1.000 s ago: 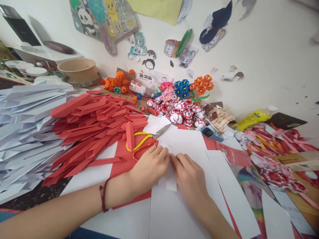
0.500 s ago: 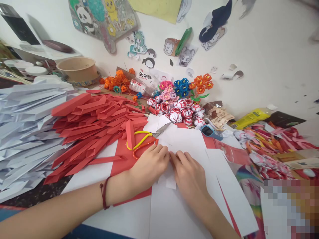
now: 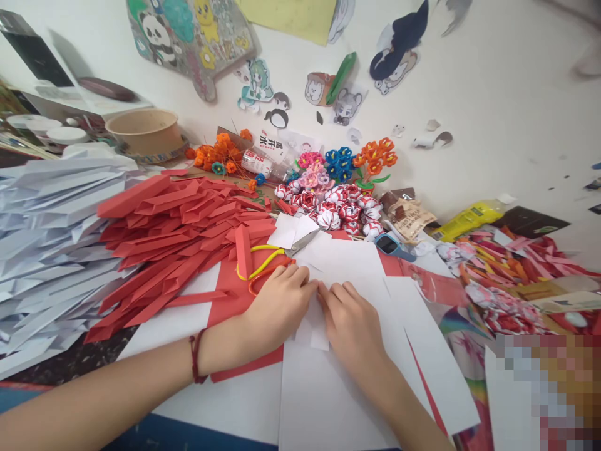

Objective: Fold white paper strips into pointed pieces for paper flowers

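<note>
My left hand [image 3: 280,299], a dark red cord bracelet on its wrist, is closed, thumb and fingertips pinched together. My right hand [image 3: 353,321] is closed too, its fingertips meeting those of the left. Between them is a small piece of white paper [image 3: 320,337], its lower part showing under the fingers; the rest is hidden. Just beyond my left hand lie scissors [image 3: 265,266] with yellow and orange handles, blades open over small white paper pieces [image 3: 293,230]. White sheets [image 3: 323,401] and red paper [image 3: 230,319] spread beneath my hands.
Piles of folded red strips [image 3: 183,232] and folded white strips [image 3: 51,250] cover the left. Red-and-white paper flowers [image 3: 338,203] and a blue watch [image 3: 389,244] sit toward the wall. A yellow bottle [image 3: 472,219] and colourful folded paper [image 3: 516,263] lie at right.
The view has shifted slightly, so everything sits a little further left. My hands stay together at the paper, with only small finger movement.
</note>
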Tool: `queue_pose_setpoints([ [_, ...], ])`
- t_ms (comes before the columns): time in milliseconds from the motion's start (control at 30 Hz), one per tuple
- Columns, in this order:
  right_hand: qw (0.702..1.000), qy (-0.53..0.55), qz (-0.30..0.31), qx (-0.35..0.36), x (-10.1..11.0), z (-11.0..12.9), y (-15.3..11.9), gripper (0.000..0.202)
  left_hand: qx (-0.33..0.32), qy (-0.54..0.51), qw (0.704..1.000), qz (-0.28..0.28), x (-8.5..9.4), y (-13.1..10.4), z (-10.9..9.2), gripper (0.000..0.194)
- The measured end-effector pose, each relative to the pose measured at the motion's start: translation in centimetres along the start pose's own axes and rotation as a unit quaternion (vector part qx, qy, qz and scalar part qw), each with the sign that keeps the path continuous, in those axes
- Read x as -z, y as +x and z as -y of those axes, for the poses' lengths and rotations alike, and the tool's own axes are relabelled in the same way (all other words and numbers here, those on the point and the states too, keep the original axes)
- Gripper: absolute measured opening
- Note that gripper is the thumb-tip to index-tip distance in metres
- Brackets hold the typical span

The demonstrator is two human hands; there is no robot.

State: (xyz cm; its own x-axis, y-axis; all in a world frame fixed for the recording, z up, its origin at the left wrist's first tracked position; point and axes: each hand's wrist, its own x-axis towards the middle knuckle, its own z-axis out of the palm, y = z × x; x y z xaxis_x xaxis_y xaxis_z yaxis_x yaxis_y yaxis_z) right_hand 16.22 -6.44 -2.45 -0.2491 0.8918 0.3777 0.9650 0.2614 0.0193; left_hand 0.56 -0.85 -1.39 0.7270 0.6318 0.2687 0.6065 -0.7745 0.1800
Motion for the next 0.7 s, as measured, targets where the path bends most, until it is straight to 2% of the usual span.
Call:
queue_pose_setpoints([
  [300, 0.999, 0.033, 0.011, -0.016, 0.41, -0.05, -0.16, 0.031, 0.007, 0.014, 1.000, 0.004, -0.20, -0.22, -0.11, 0.027],
  [700, 0.998, 0.054, -0.001, -0.042, 0.20, 0.26, 0.04, 0.023, 0.018, 0.028, 0.999, 0.010, 0.01, -0.56, -0.76, 0.021],
])
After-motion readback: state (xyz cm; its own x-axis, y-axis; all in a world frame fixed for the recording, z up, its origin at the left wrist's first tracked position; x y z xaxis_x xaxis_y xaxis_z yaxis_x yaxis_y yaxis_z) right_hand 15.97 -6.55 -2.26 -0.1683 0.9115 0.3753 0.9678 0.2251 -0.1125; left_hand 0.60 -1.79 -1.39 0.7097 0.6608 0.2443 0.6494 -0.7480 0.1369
